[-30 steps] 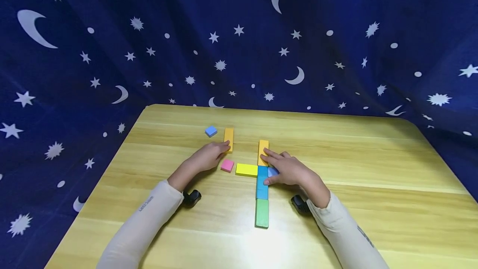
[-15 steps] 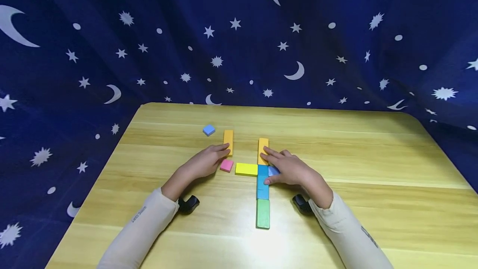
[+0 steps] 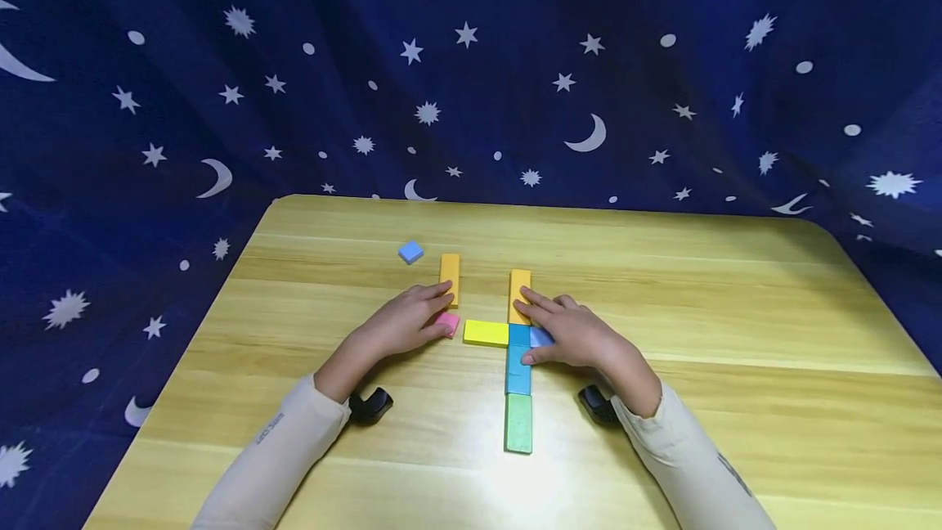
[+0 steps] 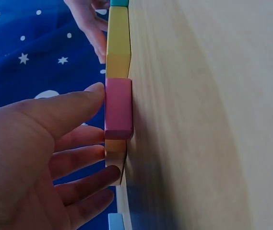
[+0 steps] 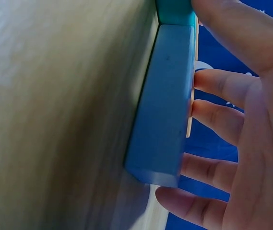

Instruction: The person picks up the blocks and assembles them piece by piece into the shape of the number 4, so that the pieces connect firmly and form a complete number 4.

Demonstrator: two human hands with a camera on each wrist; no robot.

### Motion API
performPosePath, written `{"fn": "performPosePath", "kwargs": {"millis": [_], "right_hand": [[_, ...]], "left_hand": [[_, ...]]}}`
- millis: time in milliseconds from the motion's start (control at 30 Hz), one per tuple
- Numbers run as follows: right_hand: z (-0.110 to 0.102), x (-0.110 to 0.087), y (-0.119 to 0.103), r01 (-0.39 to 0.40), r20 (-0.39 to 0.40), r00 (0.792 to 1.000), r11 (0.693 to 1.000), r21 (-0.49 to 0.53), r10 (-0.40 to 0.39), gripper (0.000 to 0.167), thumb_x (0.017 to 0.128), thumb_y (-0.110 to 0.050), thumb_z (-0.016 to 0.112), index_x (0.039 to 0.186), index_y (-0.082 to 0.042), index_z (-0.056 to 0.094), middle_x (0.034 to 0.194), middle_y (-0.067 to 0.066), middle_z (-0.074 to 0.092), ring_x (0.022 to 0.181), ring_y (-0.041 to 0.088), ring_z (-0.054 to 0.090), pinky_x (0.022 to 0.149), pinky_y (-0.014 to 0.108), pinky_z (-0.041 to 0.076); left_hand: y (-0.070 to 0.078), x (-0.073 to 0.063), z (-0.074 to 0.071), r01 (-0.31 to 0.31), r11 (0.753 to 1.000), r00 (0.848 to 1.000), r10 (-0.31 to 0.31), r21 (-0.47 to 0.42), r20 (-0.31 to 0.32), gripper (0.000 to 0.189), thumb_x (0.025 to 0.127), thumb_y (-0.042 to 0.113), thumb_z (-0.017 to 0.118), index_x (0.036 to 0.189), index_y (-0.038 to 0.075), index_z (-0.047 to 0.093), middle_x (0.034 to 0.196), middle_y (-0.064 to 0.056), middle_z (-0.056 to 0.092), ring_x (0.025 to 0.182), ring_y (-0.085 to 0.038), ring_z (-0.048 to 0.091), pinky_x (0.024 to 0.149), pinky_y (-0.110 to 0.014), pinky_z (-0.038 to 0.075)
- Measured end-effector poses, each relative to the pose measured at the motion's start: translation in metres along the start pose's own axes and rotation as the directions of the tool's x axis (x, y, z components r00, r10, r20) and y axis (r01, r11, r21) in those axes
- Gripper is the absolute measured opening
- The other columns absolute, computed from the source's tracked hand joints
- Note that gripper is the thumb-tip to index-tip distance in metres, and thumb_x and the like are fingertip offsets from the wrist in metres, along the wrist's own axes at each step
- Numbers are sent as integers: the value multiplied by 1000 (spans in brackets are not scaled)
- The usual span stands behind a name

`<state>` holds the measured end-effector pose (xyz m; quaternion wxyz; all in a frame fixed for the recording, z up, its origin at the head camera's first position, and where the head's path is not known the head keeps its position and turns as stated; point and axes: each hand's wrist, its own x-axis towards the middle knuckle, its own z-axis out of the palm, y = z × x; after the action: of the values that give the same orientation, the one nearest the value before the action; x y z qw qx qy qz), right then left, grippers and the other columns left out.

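Pink block (image 3: 452,321), nine o'clock from yellow block (image 3: 486,333), is likely needing gentle pressure, left hand (image 3: 402,321) and right hand (image 3: 580,335) resting ungrasping fingers (image 4: 76,163).

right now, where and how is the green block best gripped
Probably by pinching the green block across its two long sides, coming from its near end: it lies flat with those sides free, while its far end meets the blue block next in line.

A dark blue moon-and-star cloth (image 3: 500,80) hangs behind; a pale wood-grained table (image 3: 736,309) with rounded far corners stands before it.
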<state>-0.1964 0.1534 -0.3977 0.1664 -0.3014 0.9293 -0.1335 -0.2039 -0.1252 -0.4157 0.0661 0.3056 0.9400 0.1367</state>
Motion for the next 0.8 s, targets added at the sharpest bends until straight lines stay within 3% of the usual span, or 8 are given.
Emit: {"fn": "performPosePath", "kwargs": {"millis": [200,433,800], "right_hand": [[0,0,0,1,-5,1000,1000,1,-1,83,75,-49,65,143,-14,31,152,6,20,120,35,39,96,54,36],[-1,-1,-1,-4,0,1000,1000,4,4,84,75,-49,65,143,-14,31,152,6,20,121,35,39,97,53,36],[-1,0,0,-1,2,1000,1000,-3,1,84,75,-51,64,143,-15,31,152,6,20,120,35,39,96,53,36]], "left_hand": [[0,0,2,-1,1000,1000,1,-17,-22,55,88,38,58,131,5,50,142,-15,40,126,-32,42,104,-43,35],[0,1,5,-45,997,998,41,-67,-52,32,90,33,57,116,16,64,139,-18,41,125,-35,43,102,-45,37],[-2,1,5,-52,997,996,47,-62,-82,28,87,32,60,109,15,67,138,-18,43,126,-33,43,102,-46,36]]}}
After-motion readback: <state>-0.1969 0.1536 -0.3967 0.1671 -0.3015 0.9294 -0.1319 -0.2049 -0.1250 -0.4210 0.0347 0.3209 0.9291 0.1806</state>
